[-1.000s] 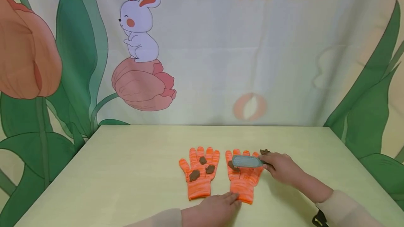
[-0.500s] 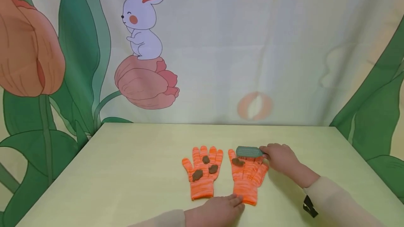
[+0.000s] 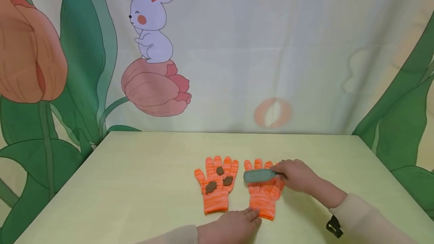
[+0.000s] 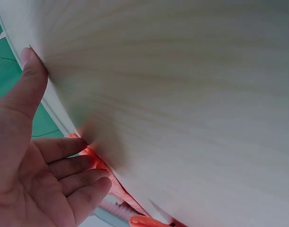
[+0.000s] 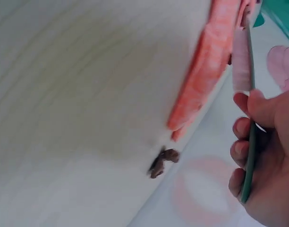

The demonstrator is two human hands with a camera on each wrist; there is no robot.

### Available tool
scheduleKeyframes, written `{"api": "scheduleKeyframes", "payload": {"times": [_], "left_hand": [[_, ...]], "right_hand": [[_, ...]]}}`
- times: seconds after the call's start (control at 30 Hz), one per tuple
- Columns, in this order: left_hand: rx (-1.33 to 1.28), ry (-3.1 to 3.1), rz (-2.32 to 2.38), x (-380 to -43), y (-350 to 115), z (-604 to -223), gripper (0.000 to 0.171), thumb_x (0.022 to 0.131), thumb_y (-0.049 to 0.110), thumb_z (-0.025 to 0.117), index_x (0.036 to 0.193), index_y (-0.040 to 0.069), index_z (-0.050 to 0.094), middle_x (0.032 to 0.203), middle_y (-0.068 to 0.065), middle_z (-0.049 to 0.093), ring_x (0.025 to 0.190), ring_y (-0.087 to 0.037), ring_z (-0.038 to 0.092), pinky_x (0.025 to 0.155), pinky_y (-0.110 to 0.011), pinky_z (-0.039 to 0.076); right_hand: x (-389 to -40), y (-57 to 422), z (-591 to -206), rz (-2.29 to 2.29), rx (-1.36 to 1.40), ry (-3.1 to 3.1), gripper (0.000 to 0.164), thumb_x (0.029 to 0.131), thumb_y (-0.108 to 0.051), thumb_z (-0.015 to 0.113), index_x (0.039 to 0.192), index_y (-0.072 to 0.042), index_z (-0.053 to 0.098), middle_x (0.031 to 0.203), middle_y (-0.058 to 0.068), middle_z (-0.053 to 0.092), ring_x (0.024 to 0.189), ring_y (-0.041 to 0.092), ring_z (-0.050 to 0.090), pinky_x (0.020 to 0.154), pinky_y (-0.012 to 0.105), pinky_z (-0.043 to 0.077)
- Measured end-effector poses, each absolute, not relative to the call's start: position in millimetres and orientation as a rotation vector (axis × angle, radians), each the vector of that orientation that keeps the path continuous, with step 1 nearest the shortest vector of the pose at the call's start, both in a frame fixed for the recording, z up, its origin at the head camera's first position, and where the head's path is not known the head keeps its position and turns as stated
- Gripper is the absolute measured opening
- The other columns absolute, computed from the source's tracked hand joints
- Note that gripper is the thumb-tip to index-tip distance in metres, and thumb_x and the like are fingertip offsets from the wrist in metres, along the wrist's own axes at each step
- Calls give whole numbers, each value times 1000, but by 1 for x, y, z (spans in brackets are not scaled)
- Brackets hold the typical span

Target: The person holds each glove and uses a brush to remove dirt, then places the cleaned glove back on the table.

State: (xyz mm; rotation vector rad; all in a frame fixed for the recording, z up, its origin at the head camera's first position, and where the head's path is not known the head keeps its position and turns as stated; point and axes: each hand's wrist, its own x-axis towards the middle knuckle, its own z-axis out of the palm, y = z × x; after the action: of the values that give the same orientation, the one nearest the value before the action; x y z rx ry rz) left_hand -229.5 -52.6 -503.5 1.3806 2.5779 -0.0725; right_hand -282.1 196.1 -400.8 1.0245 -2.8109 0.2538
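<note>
Right hand (image 3: 297, 176) grips the brush (image 3: 259, 176) across the rightmost orange glove (image 3: 263, 192) on the tabletop (image 3: 135, 183); left hand (image 3: 234, 226), fingers extended, rests at its cuff (image 3: 264, 206). Firm pinning, short strokes should prevent bunching!

Free: tabletop (image 3: 118, 183) L of L glove (image 3: 216, 199); narrow gap betw. gloves. Obstr.: L hand (image 3: 234, 226) at gap's near end; brush (image 3: 258, 176) in R hand (image 3: 295, 174), over R glove (image 3: 262, 201).

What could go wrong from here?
The left hand touches only the cuff of the glove under the brush, so its finger end might bunch or slide. The brown clump on the table lies beside that glove; a stray stroke could smear it.
</note>
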Motion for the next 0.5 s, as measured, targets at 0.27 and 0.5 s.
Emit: {"api": "scheduleKeyframes", "payload": {"times": [0.27,0.5], "left_hand": [[1373,2557,-46,-231,-54,-505,82,96,77,36,155,20,47,164,0,40,149,-17,45,109,-30,51],[1374,2542,-43,-233,-55,-506,82,96,77,38,155,20,46,164,1,40,149,-16,45,109,-30,51]], "right_hand": [[-288,201,-403,142,843,-2777,24,93,-12,72,116,-7,76,81,0,67,68,13,58,57,25,37],[-291,197,-406,18,778,-2767,24,91,-9,74,115,-8,76,81,1,68,69,15,60,56,26,37]]}}
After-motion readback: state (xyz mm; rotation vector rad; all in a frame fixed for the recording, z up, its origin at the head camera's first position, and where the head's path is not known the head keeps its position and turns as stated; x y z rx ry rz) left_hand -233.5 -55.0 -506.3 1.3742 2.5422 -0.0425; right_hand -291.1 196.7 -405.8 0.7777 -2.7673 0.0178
